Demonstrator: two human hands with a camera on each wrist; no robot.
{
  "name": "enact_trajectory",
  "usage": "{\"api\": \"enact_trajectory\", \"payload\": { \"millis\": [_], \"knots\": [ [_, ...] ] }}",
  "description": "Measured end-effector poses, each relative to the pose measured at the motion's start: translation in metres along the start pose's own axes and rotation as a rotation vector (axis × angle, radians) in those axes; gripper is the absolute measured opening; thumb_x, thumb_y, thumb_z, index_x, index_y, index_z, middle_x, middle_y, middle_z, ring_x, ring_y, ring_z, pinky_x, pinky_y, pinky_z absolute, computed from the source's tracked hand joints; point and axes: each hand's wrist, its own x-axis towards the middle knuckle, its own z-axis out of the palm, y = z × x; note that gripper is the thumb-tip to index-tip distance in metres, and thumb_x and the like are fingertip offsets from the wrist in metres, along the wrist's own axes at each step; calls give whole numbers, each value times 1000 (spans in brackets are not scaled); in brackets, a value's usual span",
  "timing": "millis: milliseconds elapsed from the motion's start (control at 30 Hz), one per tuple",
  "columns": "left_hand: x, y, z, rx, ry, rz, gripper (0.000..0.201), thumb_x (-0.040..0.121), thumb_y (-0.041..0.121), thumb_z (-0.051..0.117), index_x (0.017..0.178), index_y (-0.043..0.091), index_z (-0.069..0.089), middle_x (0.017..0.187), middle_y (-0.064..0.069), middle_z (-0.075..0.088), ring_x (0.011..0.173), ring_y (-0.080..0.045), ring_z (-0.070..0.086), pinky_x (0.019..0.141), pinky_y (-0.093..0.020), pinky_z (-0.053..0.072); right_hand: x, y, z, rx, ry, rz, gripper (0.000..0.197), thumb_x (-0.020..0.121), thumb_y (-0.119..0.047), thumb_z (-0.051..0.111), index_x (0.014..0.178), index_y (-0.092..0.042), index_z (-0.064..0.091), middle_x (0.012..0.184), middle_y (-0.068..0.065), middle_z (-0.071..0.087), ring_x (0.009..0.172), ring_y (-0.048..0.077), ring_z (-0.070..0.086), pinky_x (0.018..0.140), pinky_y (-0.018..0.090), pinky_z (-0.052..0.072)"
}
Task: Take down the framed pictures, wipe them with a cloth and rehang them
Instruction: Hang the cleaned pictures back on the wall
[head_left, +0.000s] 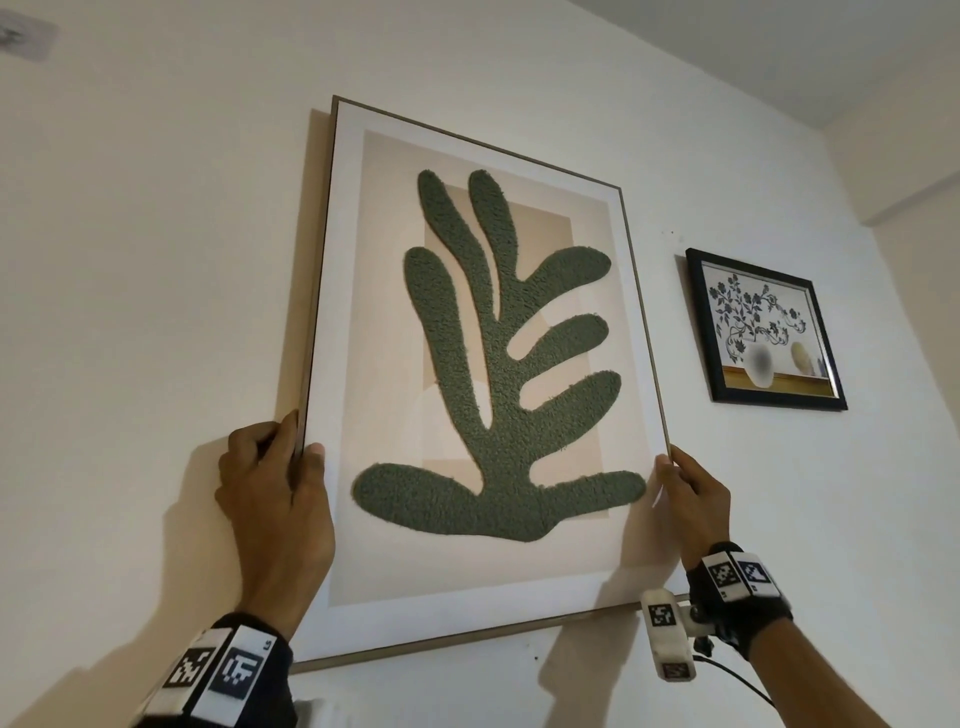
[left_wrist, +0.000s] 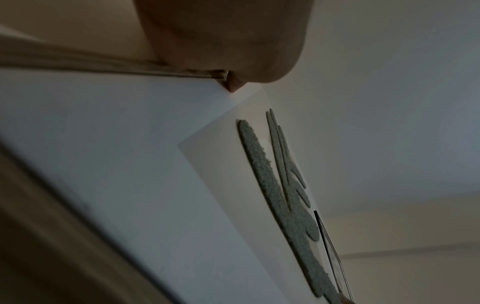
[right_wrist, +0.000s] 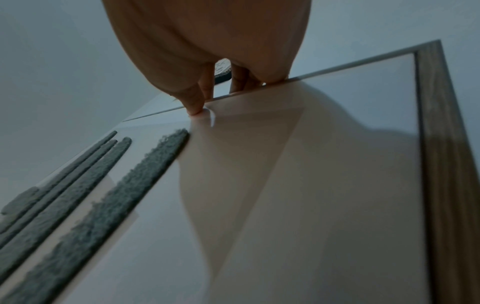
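Observation:
A large framed picture (head_left: 571, 312) with a thin wooden frame and a green fuzzy plant shape is held up against the white wall, slightly tilted. My left hand (head_left: 280, 483) grips its left edge, thumb on the glass, fingers behind. My right hand (head_left: 685, 493) grips the right edge the same way. The left wrist view shows the picture (left_wrist: 130, 164) edge-on under my left hand (left_wrist: 228, 51). In the right wrist view my right hand (right_wrist: 207, 61) pinches the frame (right_wrist: 441, 144), thumb on the glass.
A smaller black-framed picture (head_left: 763, 332) of a vase with dark flowers hangs on the wall to the right. The ceiling corner lies at the upper right. A white object shows at the bottom edge under the big frame.

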Motion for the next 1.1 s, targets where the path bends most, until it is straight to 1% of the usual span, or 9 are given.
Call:
{"api": "enact_trajectory", "payload": {
  "millis": [100,333,433,500,633,733,800,933,1100],
  "knots": [
    [2,1,-1,9,-5,2,24,105,5,59,127,5,70,119,-1,49,116,-21,44,110,-59,40,-1,1,-1,-8,-3,-13,32,100,-11,60,120,14,59,132,38,48,125,51,44,111,55,35],
    [4,3,0,64,-21,10,22,104,4,58,124,5,70,117,1,46,117,-30,48,109,-59,39,-6,6,-4,-11,-25,-47,40,100,-9,60,119,22,44,127,44,41,120,59,37,110,64,29],
    [1,6,1,84,-9,3,27,105,3,57,129,5,68,118,-2,46,119,-34,49,109,-50,35,-4,8,-5,-8,-31,-37,41,99,-10,60,118,22,44,127,44,41,120,59,37,110,64,28],
    [1,8,1,90,-12,-15,31,105,8,55,134,6,67,122,-7,49,122,-34,48,109,-43,30,-1,9,-4,-20,-33,-33,39,99,-11,61,118,21,47,126,44,43,119,59,39,110,64,30],
    [1,10,-1,45,-39,-28,54,97,32,46,142,6,62,129,-10,49,124,-31,48,116,-55,36,1,9,-4,-30,-36,16,36,99,-15,62,118,16,55,125,41,49,119,55,45,109,60,35],
    [0,8,-2,27,-37,-34,48,103,27,53,145,4,58,133,-10,49,128,-31,47,116,-58,38,4,10,-3,5,-30,39,35,99,-18,63,129,1,64,129,24,63,107,35,60,101,39,47],
    [0,6,-1,33,-40,-41,43,107,18,58,147,4,57,135,-11,48,130,-31,46,117,-58,37,6,12,-4,22,-16,50,36,99,-22,63,132,-10,64,127,9,65,109,19,56,95,30,41],
    [0,7,-2,17,-54,-52,59,98,37,50,148,5,56,136,-9,49,131,-29,45,118,-55,37,11,20,-10,23,11,77,35,100,-26,62,132,-12,65,123,3,63,112,18,54,96,30,40],
    [-1,6,-2,-14,-59,-57,62,95,40,50,146,6,58,136,-9,49,132,-28,45,119,-55,36,13,28,-14,40,1,106,34,100,-27,62,131,-14,66,122,1,63,117,19,55,100,32,42]
  ]
}}
